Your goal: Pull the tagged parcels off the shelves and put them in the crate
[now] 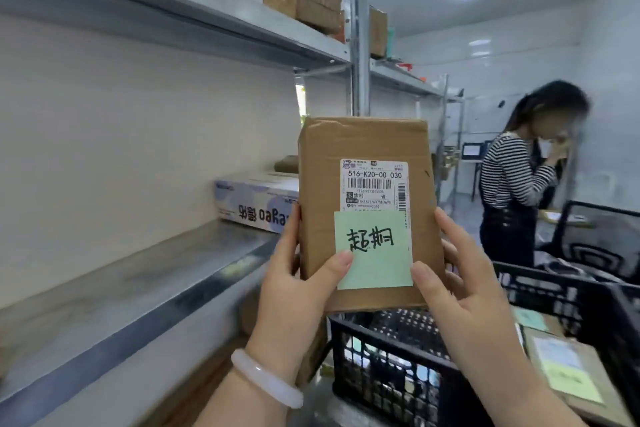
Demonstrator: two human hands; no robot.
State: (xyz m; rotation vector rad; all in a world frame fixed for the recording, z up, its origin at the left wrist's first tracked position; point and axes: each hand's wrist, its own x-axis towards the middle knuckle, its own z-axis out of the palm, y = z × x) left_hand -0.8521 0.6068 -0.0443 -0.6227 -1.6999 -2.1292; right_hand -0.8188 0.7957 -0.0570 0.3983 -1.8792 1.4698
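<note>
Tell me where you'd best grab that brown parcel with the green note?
By its long side edges near the bottom, one hand from each side, as the left hand and right hand do now. The brown parcel is flat, narrow and upright, so thumbs sit in front, fingers behind, leaving the green note readable.

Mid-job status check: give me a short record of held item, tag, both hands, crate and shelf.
held item: cardboard parcel, upright, not yet in crate
tag: green note on its front, under the white label
left hand: grips parcel's left edge, thumb on note
right hand: grips right edge, thumb by note's corner
crate: black, holds another green-noted parcel
shelf: blue-and-white box lying on it
</note>
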